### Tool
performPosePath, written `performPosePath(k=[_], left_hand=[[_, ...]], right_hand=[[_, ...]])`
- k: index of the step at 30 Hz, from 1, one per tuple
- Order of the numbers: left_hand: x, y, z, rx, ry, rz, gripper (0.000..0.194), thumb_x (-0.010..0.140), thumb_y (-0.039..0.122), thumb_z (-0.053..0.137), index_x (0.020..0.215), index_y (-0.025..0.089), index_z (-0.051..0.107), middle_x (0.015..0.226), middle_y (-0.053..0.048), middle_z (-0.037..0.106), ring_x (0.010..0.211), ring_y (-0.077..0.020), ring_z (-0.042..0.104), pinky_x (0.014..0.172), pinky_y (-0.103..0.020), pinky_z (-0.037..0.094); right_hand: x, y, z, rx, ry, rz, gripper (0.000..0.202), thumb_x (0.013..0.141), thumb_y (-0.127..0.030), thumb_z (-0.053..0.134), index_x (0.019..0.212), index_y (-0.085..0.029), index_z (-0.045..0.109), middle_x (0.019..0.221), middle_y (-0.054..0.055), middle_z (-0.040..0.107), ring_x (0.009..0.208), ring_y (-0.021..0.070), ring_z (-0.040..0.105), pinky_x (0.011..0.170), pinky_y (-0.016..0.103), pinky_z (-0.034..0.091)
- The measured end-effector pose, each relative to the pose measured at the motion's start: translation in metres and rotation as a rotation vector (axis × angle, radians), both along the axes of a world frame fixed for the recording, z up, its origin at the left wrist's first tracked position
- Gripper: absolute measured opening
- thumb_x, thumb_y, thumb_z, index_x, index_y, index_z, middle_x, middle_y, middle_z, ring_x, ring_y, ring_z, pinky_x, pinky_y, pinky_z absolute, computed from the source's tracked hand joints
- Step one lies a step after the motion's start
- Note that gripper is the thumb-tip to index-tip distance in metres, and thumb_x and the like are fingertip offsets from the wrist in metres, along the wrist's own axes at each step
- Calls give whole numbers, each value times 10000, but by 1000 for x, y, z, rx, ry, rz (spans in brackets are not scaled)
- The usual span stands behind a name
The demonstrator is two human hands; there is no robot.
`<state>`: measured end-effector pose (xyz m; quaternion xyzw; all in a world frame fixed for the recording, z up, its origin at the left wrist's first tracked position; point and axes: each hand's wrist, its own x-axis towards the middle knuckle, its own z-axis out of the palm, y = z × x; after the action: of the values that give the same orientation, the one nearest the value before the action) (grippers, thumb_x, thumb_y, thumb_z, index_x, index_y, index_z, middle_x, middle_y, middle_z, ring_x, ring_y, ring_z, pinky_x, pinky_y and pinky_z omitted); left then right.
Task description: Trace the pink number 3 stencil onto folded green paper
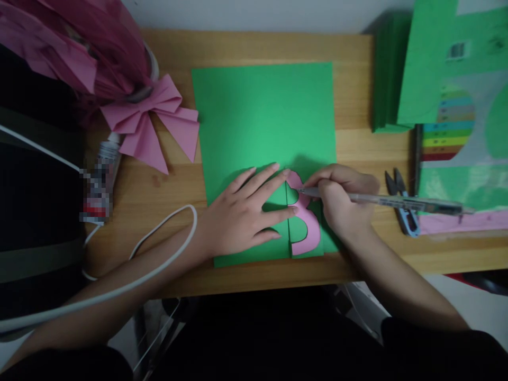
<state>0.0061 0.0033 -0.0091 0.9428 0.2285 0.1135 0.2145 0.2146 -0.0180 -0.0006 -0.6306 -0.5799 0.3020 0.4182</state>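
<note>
A large green paper sheet (265,116) lies on the wooden table. On its lower right part rests a pink paper cutout (311,230) with a dark outline, shaped like a 3, over a straight edge or fold in the green paper. My left hand (248,211) is spread flat on the sheet, with fingertips touching the cutout's left side. A pen (373,199) is gripped in my right hand (345,198). Its tip meets the upper part of the cutout, near the inner curve.
Pink folded bow (148,114) and a glue-like tube (102,180) lie at left, near a white cable (174,259). On the right are small blue-handled snips (402,203), a green paper stack (391,79) and a packet of coloured paper (476,180). The table's front edge (254,286) runs below.
</note>
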Motion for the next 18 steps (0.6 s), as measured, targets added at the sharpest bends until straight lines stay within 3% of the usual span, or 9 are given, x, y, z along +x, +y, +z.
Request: performPosePath(k=[4,6,9,11,13,16,18], left_hand=[[0,0,2,-4,15,5,463,862,465,686,1303,341,622,1581,-142,343,1454,-385,316,1126,-579,324],[0,0,3,-5,30,6,459,864,466,681,1302,342,623,1579,-142,348,1455,-383,316,1124,-579,329],[-1,1,4,3,39,-5,445,877,454,666,1302,330,625,1573,-159,353,1451,-388,322,1111,-588,340],[-1,1,4,13,38,-15,444,884,450,655,1307,319,623,1570,-170,353,1447,-394,328,1105,-593,342],[-2,1,4,29,39,-21,453,886,459,647,1315,314,618,1569,-177,352,1444,-401,330,1099,-596,346],[-1,2,5,60,43,-28,468,882,480,642,1315,302,617,1563,-196,349,1439,-416,330,1090,-602,351],[0,1,5,84,45,-31,466,887,494,629,1306,292,622,1561,-201,348,1440,-416,327,1095,-598,347]], right_hand=[[-2,-1,1,20,88,-76,238,715,-101,485,595,-233,643,536,-31,632,471,118,564,456,245,427],[-2,0,4,58,159,-156,230,800,-197,490,619,-242,625,531,-13,611,463,134,560,440,265,426],[1,1,13,103,290,-256,432,945,-421,358,646,-244,614,495,20,564,430,154,547,382,285,382],[5,-1,21,101,322,-286,531,981,-489,295,656,-233,629,491,37,557,427,154,545,376,289,370],[12,-8,28,98,287,-272,451,974,-475,400,693,-225,649,525,35,581,447,144,544,399,283,382],[19,-28,32,83,177,-216,160,887,-310,634,751,-229,659,622,7,648,508,127,577,459,260,431],[23,-44,31,38,68,-140,66,875,-264,652,822,-233,674,704,5,696,572,131,626,510,260,476]])
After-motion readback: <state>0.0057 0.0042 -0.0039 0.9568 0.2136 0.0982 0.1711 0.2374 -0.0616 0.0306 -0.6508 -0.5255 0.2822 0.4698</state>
